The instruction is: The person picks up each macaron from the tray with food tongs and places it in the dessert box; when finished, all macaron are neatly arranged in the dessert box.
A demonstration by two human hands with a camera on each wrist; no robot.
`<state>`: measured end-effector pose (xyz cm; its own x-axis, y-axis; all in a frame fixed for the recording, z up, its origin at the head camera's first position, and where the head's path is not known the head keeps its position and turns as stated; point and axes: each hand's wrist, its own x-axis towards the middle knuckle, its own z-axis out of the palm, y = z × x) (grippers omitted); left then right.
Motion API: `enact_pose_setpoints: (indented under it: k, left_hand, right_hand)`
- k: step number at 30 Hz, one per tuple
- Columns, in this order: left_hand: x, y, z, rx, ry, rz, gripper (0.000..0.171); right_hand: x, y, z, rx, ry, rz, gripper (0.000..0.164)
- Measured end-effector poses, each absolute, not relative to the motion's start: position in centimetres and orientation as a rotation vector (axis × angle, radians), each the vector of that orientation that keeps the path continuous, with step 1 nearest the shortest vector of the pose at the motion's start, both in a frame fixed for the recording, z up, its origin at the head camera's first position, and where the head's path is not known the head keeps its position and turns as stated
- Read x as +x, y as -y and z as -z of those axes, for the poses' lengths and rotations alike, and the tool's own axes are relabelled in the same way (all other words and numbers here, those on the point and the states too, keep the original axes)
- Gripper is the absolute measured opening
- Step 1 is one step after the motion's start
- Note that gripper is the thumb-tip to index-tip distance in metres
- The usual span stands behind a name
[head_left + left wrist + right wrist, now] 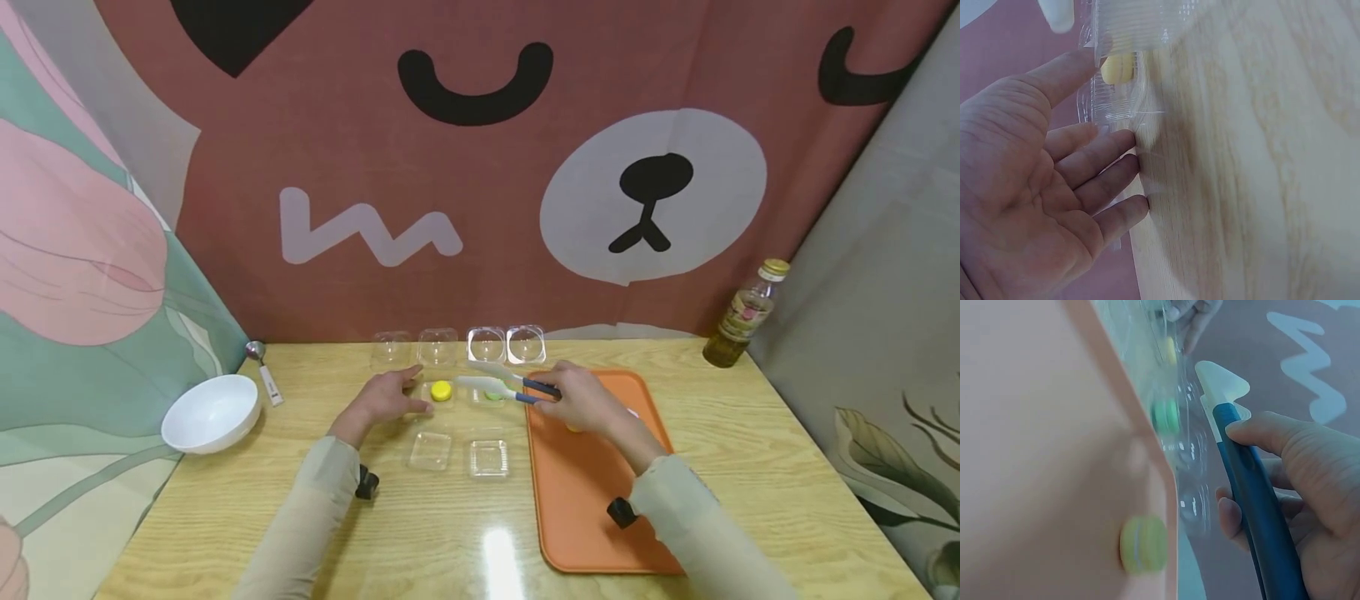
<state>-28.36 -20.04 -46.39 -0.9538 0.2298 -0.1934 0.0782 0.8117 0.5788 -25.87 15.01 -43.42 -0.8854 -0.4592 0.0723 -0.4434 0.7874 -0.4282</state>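
Observation:
Blue-handled tongs (528, 399) with white tips are gripped in my right hand (585, 402), thumb along one handle. Their tips are apart, with nothing visible between them, and overlap a green macaron (494, 389) in a clear plastic box. Left of it, a yellow macaron (441, 391) sits in another clear box. Beside that box rests my left hand (386, 395), fingers spread and thumb at its edge in the left wrist view. Under my right arm, a pale yellow macaron (1143, 545) lies on the orange tray (581, 533), mostly hidden in the head view.
Two clear boxes (431, 451) stand in front, and several clear lids (487, 345) line the back. A white bowl (212, 414) and a measuring spoon (268, 379) are at the left. A glass bottle (742, 321) with a gold cap stands back right, near the curtain.

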Motion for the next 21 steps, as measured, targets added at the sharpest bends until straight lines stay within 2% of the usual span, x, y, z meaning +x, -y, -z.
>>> enact_pose_setpoints:
  k: [6,14,21]
  left_hand:
    - [-28.2,20.4,46.4,0.233,-2.709,-0.919,0.093]
    - [-28.2,21.1,47.2,0.242,-2.700,-1.024,0.094]
    - [-27.1,21.6,47.6,0.224,-2.660,-1.177,0.094]
  right_hand:
    - [-25.3,-18.0,43.2,-0.636,-2.993,0.686,0.048]
    - [-24.1,-21.9,42.2,-0.529,-3.004,0.741,0.045]
    - [-22.8,-24.8,42.1,-0.589,-3.075,0.702,0.040]
